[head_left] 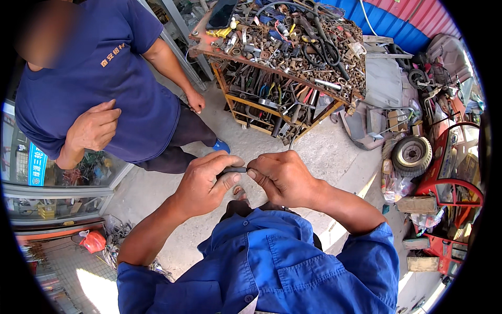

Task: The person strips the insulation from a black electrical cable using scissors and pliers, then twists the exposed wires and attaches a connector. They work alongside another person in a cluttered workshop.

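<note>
My left hand [204, 184] is closed, pinching a short dark grey cylindrical piece [235, 169] between thumb and fingers. The piece lies roughly level in front of my chest and looks like a stub of tube or a small rod; its exact kind is unclear. At its right end, the thumb and curled fingers of my right hand [285, 179] close on the tip. Both hands are in the air, their fingertips nearly meeting. My fingers hide part of the piece.
Another person in a dark blue shirt [112, 78] stands close at the left. Ahead is a rusty workbench [204, 44] heaped with nuts, bolts and metal parts, with pliers on a lower shelf. At right lie a small wheel [411, 156] and a red metal frame [444, 183].
</note>
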{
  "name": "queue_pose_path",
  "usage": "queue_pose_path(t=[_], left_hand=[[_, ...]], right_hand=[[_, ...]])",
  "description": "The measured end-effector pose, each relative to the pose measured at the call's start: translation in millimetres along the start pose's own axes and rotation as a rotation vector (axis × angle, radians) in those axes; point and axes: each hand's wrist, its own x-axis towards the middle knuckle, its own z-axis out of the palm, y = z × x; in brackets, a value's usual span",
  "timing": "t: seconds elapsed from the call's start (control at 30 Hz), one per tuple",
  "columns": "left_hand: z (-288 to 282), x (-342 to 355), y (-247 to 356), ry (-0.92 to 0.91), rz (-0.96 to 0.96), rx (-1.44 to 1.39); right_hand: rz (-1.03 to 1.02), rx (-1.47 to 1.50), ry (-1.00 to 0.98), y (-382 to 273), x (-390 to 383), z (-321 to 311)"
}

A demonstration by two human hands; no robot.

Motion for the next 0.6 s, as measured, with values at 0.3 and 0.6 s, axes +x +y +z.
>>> queue_pose_path(t=[0.3, 0.6], left_hand=[[-4.9, -1.6, -2.0, 0.089, 0.248, 0.246], [-4.9, -2.8, -0.7, -0.013, 0.115, -0.009]], right_hand=[[0.082, 0.063, -0.134, 0.5, 2.1, -8.9], [0.058, 0.195, -0.075, 2.4, 1.7, -1.1]])
